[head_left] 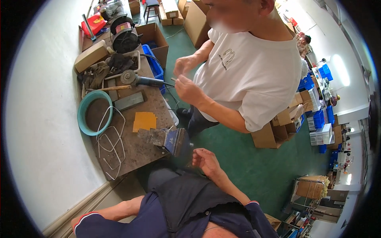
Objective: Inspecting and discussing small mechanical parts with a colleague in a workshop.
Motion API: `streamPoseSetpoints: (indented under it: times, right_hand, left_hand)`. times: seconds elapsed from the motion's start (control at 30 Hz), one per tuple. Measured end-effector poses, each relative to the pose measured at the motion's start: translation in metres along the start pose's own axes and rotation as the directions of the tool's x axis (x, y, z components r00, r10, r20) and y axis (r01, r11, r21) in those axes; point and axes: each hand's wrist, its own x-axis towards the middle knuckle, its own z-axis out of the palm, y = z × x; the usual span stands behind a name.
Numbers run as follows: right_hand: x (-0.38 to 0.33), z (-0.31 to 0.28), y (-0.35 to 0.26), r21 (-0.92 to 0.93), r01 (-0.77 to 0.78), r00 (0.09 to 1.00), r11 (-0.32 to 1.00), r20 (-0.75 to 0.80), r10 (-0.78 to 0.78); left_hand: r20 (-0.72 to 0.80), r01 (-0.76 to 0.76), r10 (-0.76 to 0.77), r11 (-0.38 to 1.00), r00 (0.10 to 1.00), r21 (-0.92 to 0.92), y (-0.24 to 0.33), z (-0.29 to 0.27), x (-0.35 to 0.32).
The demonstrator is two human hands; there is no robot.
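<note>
My right hand (204, 160) is just right of the blue bench vise (174, 141), at the bench's front corner. Its fingers are curled in; whatever may be inside them is hidden. The vise's metal jaws (152, 137) reach back over the bench top. My left forearm (123, 208) runs in behind my dark clothing, and that hand is out of sight. Beyond the vise lies a yellow sheet (144, 121), perhaps sandpaper. Bent white wire (119, 147) rests to its left, partly over a round teal basin (83, 113).
Across the bench corner a person in a white shirt (246, 75) pinches a small thin piece. An angle grinder (143, 80), a grey block (129, 101) and a bench grinder (124, 33) are on the bench (137, 154). A wall (43, 99) borders the left; cardboard boxes (274, 133) stand behind the person.
</note>
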Motion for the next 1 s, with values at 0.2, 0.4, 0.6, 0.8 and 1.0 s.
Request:
streamPoseSetpoints:
  times: [0.2, 0.4, 0.6, 0.8, 1.0]
  right_hand:
    - [0.003, 0.002, -0.001, 0.003, -0.003, 1.0, 1.0, -0.001, 0.003]
    - [0.007, 0.002, 0.002, -0.007, -0.009, 0.999, 1.0, 0.034, 0.009]
    - [0.007, 0.005, 0.0, 0.022, -0.001, 1.0, 1.0, -0.005, 0.001]
    - [0.009, 0.005, 0.0, 0.01, -0.004, 1.0, 1.0, -0.012, 0.005]
    - [0.009, 0.008, 0.0, 0.005, -0.006, 1.0, 1.0, -0.015, 0.007]
  left_hand:
    - [-0.039, -0.083, 0.083, 0.996, 0.996, 0.022, -0.014, 0.002, -0.002]
    - [-0.047, -0.093, 0.095, 0.995, 0.994, 0.036, -0.019, 0.006, -0.001]
    - [-0.031, -0.105, 0.106, 0.994, 0.994, 0.034, -0.022, 0.003, 0.008]
    - [-0.025, -0.126, 0.127, 0.991, 0.992, 0.039, -0.032, 0.007, 0.004]
    - [-0.01, -0.153, 0.153, 0.987, 0.988, 0.05, -0.042, 0.011, 0.005]
